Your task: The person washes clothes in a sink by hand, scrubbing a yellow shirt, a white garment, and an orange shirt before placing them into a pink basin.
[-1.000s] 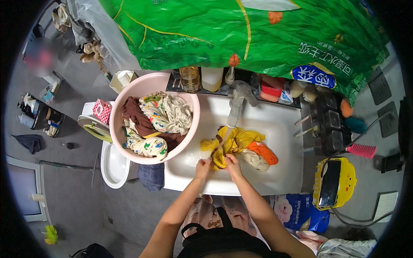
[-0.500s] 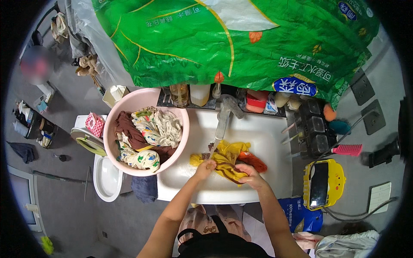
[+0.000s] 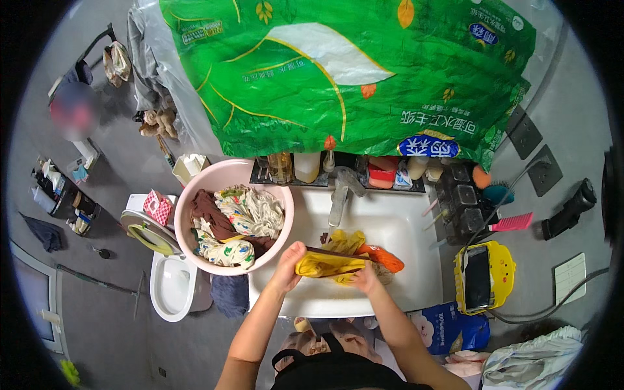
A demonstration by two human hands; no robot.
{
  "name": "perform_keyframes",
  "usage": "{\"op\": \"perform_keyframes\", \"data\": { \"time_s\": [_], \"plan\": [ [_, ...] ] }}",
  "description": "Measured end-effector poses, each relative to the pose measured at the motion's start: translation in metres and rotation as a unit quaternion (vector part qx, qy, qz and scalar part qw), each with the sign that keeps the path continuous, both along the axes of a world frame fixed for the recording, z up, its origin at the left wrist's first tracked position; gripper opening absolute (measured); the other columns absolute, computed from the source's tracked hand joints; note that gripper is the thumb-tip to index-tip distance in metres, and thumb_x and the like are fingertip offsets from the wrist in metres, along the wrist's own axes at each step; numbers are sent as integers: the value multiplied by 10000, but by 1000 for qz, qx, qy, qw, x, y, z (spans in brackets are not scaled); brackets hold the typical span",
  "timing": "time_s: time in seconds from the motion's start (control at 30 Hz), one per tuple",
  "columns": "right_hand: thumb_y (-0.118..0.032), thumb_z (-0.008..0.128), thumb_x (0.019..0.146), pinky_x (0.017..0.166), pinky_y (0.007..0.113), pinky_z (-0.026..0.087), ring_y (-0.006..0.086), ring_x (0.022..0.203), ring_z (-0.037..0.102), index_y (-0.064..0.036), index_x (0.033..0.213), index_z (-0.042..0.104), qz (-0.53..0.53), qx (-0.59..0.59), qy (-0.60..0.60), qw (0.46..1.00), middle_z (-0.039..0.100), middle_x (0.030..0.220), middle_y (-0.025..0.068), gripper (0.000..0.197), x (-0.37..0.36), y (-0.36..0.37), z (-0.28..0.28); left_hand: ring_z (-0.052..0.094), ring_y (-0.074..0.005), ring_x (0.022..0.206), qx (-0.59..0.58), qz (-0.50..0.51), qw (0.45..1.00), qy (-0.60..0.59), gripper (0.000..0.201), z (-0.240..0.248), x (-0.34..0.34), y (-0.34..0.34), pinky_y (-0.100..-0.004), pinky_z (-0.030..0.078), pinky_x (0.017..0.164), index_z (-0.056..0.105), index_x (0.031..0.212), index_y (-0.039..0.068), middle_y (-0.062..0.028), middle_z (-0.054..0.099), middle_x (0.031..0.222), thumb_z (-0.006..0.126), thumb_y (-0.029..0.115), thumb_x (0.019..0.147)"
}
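The right hand (image 3: 366,278) and yellow cloth (image 3: 330,265) partly conceal the pale cloth (image 3: 386,278). The green package (image 3: 364,120) covers the tops of the bottles (image 3: 307,169); the upper edge crops it. The lower edge crops the black garment (image 3: 344,370). Blurring obscures the red-and-blue patch (image 3: 74,110).

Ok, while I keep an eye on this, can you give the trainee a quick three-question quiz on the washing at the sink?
1. What colour is the cloth held between the left hand and the right hand?
2. True or false: the pink basin stands to the left of the faucet.
3. Which of these lies inside the sink?
A) a pink comb
B) an orange cloth
C) a teal brush

Key: 1. Yellow. 2. True. 3. B.
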State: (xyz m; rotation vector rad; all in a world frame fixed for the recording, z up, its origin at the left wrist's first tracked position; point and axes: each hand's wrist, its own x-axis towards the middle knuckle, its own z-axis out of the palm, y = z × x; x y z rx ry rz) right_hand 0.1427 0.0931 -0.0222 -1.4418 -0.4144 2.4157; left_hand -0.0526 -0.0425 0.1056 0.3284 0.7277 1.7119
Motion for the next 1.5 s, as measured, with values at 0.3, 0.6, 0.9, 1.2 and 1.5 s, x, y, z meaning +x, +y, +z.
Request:
{"op": "perform_keyframes", "data": {
  "time_s": [0.3,0.6,0.9,1.2,1.5],
  "plan": [
    [-416,298,876,928,406,338,273,1068,453,-28,1137,446,11,159,357,921,482,1163,111,490,-34,-27,127,379,-40,518,14,139,956,256,366,18,-12,-25,-175,321,484,301,592,122,47,387,581,564,-132,607],
    [-147,441,825,780,334,444,222,888,550,4,998,521,76,232,192,951,573,945,99,242,-37,11,145,296,-23,501,-32,189,943,272,344,23,-12,-8,-181,248,455,305,556,111,70,337,536,577,-24,718],
    [35,523,673,678,298,468,214,793,555,11,942,519,-24,339,-81,937,562,875,125,270,-20,70,90,304,-23,533,-146,383,870,275,251,-24,-4,19,-182,265,465,351,601,87,53,367,575,537,-31,724],
    [-213,490,816,687,351,462,243,883,535,-55,1016,504,0,31,-136,990,567,928,100,255,-35,48,-42,420,-70,585,-328,227,906,139,139,-163,1,49,-214,368,542,449,720,68,25,464,666,581,64,762],
    [-161,511,808,510,254,469,180,764,573,-57,993,531,-10,46,-50,998,578,907,70,213,-36,85,-44,493,-122,859,-292,304,901,99,273,-201,0,66,-241,390,776,481,1078,49,-21,547,959,525,178,842]
  ]
}}
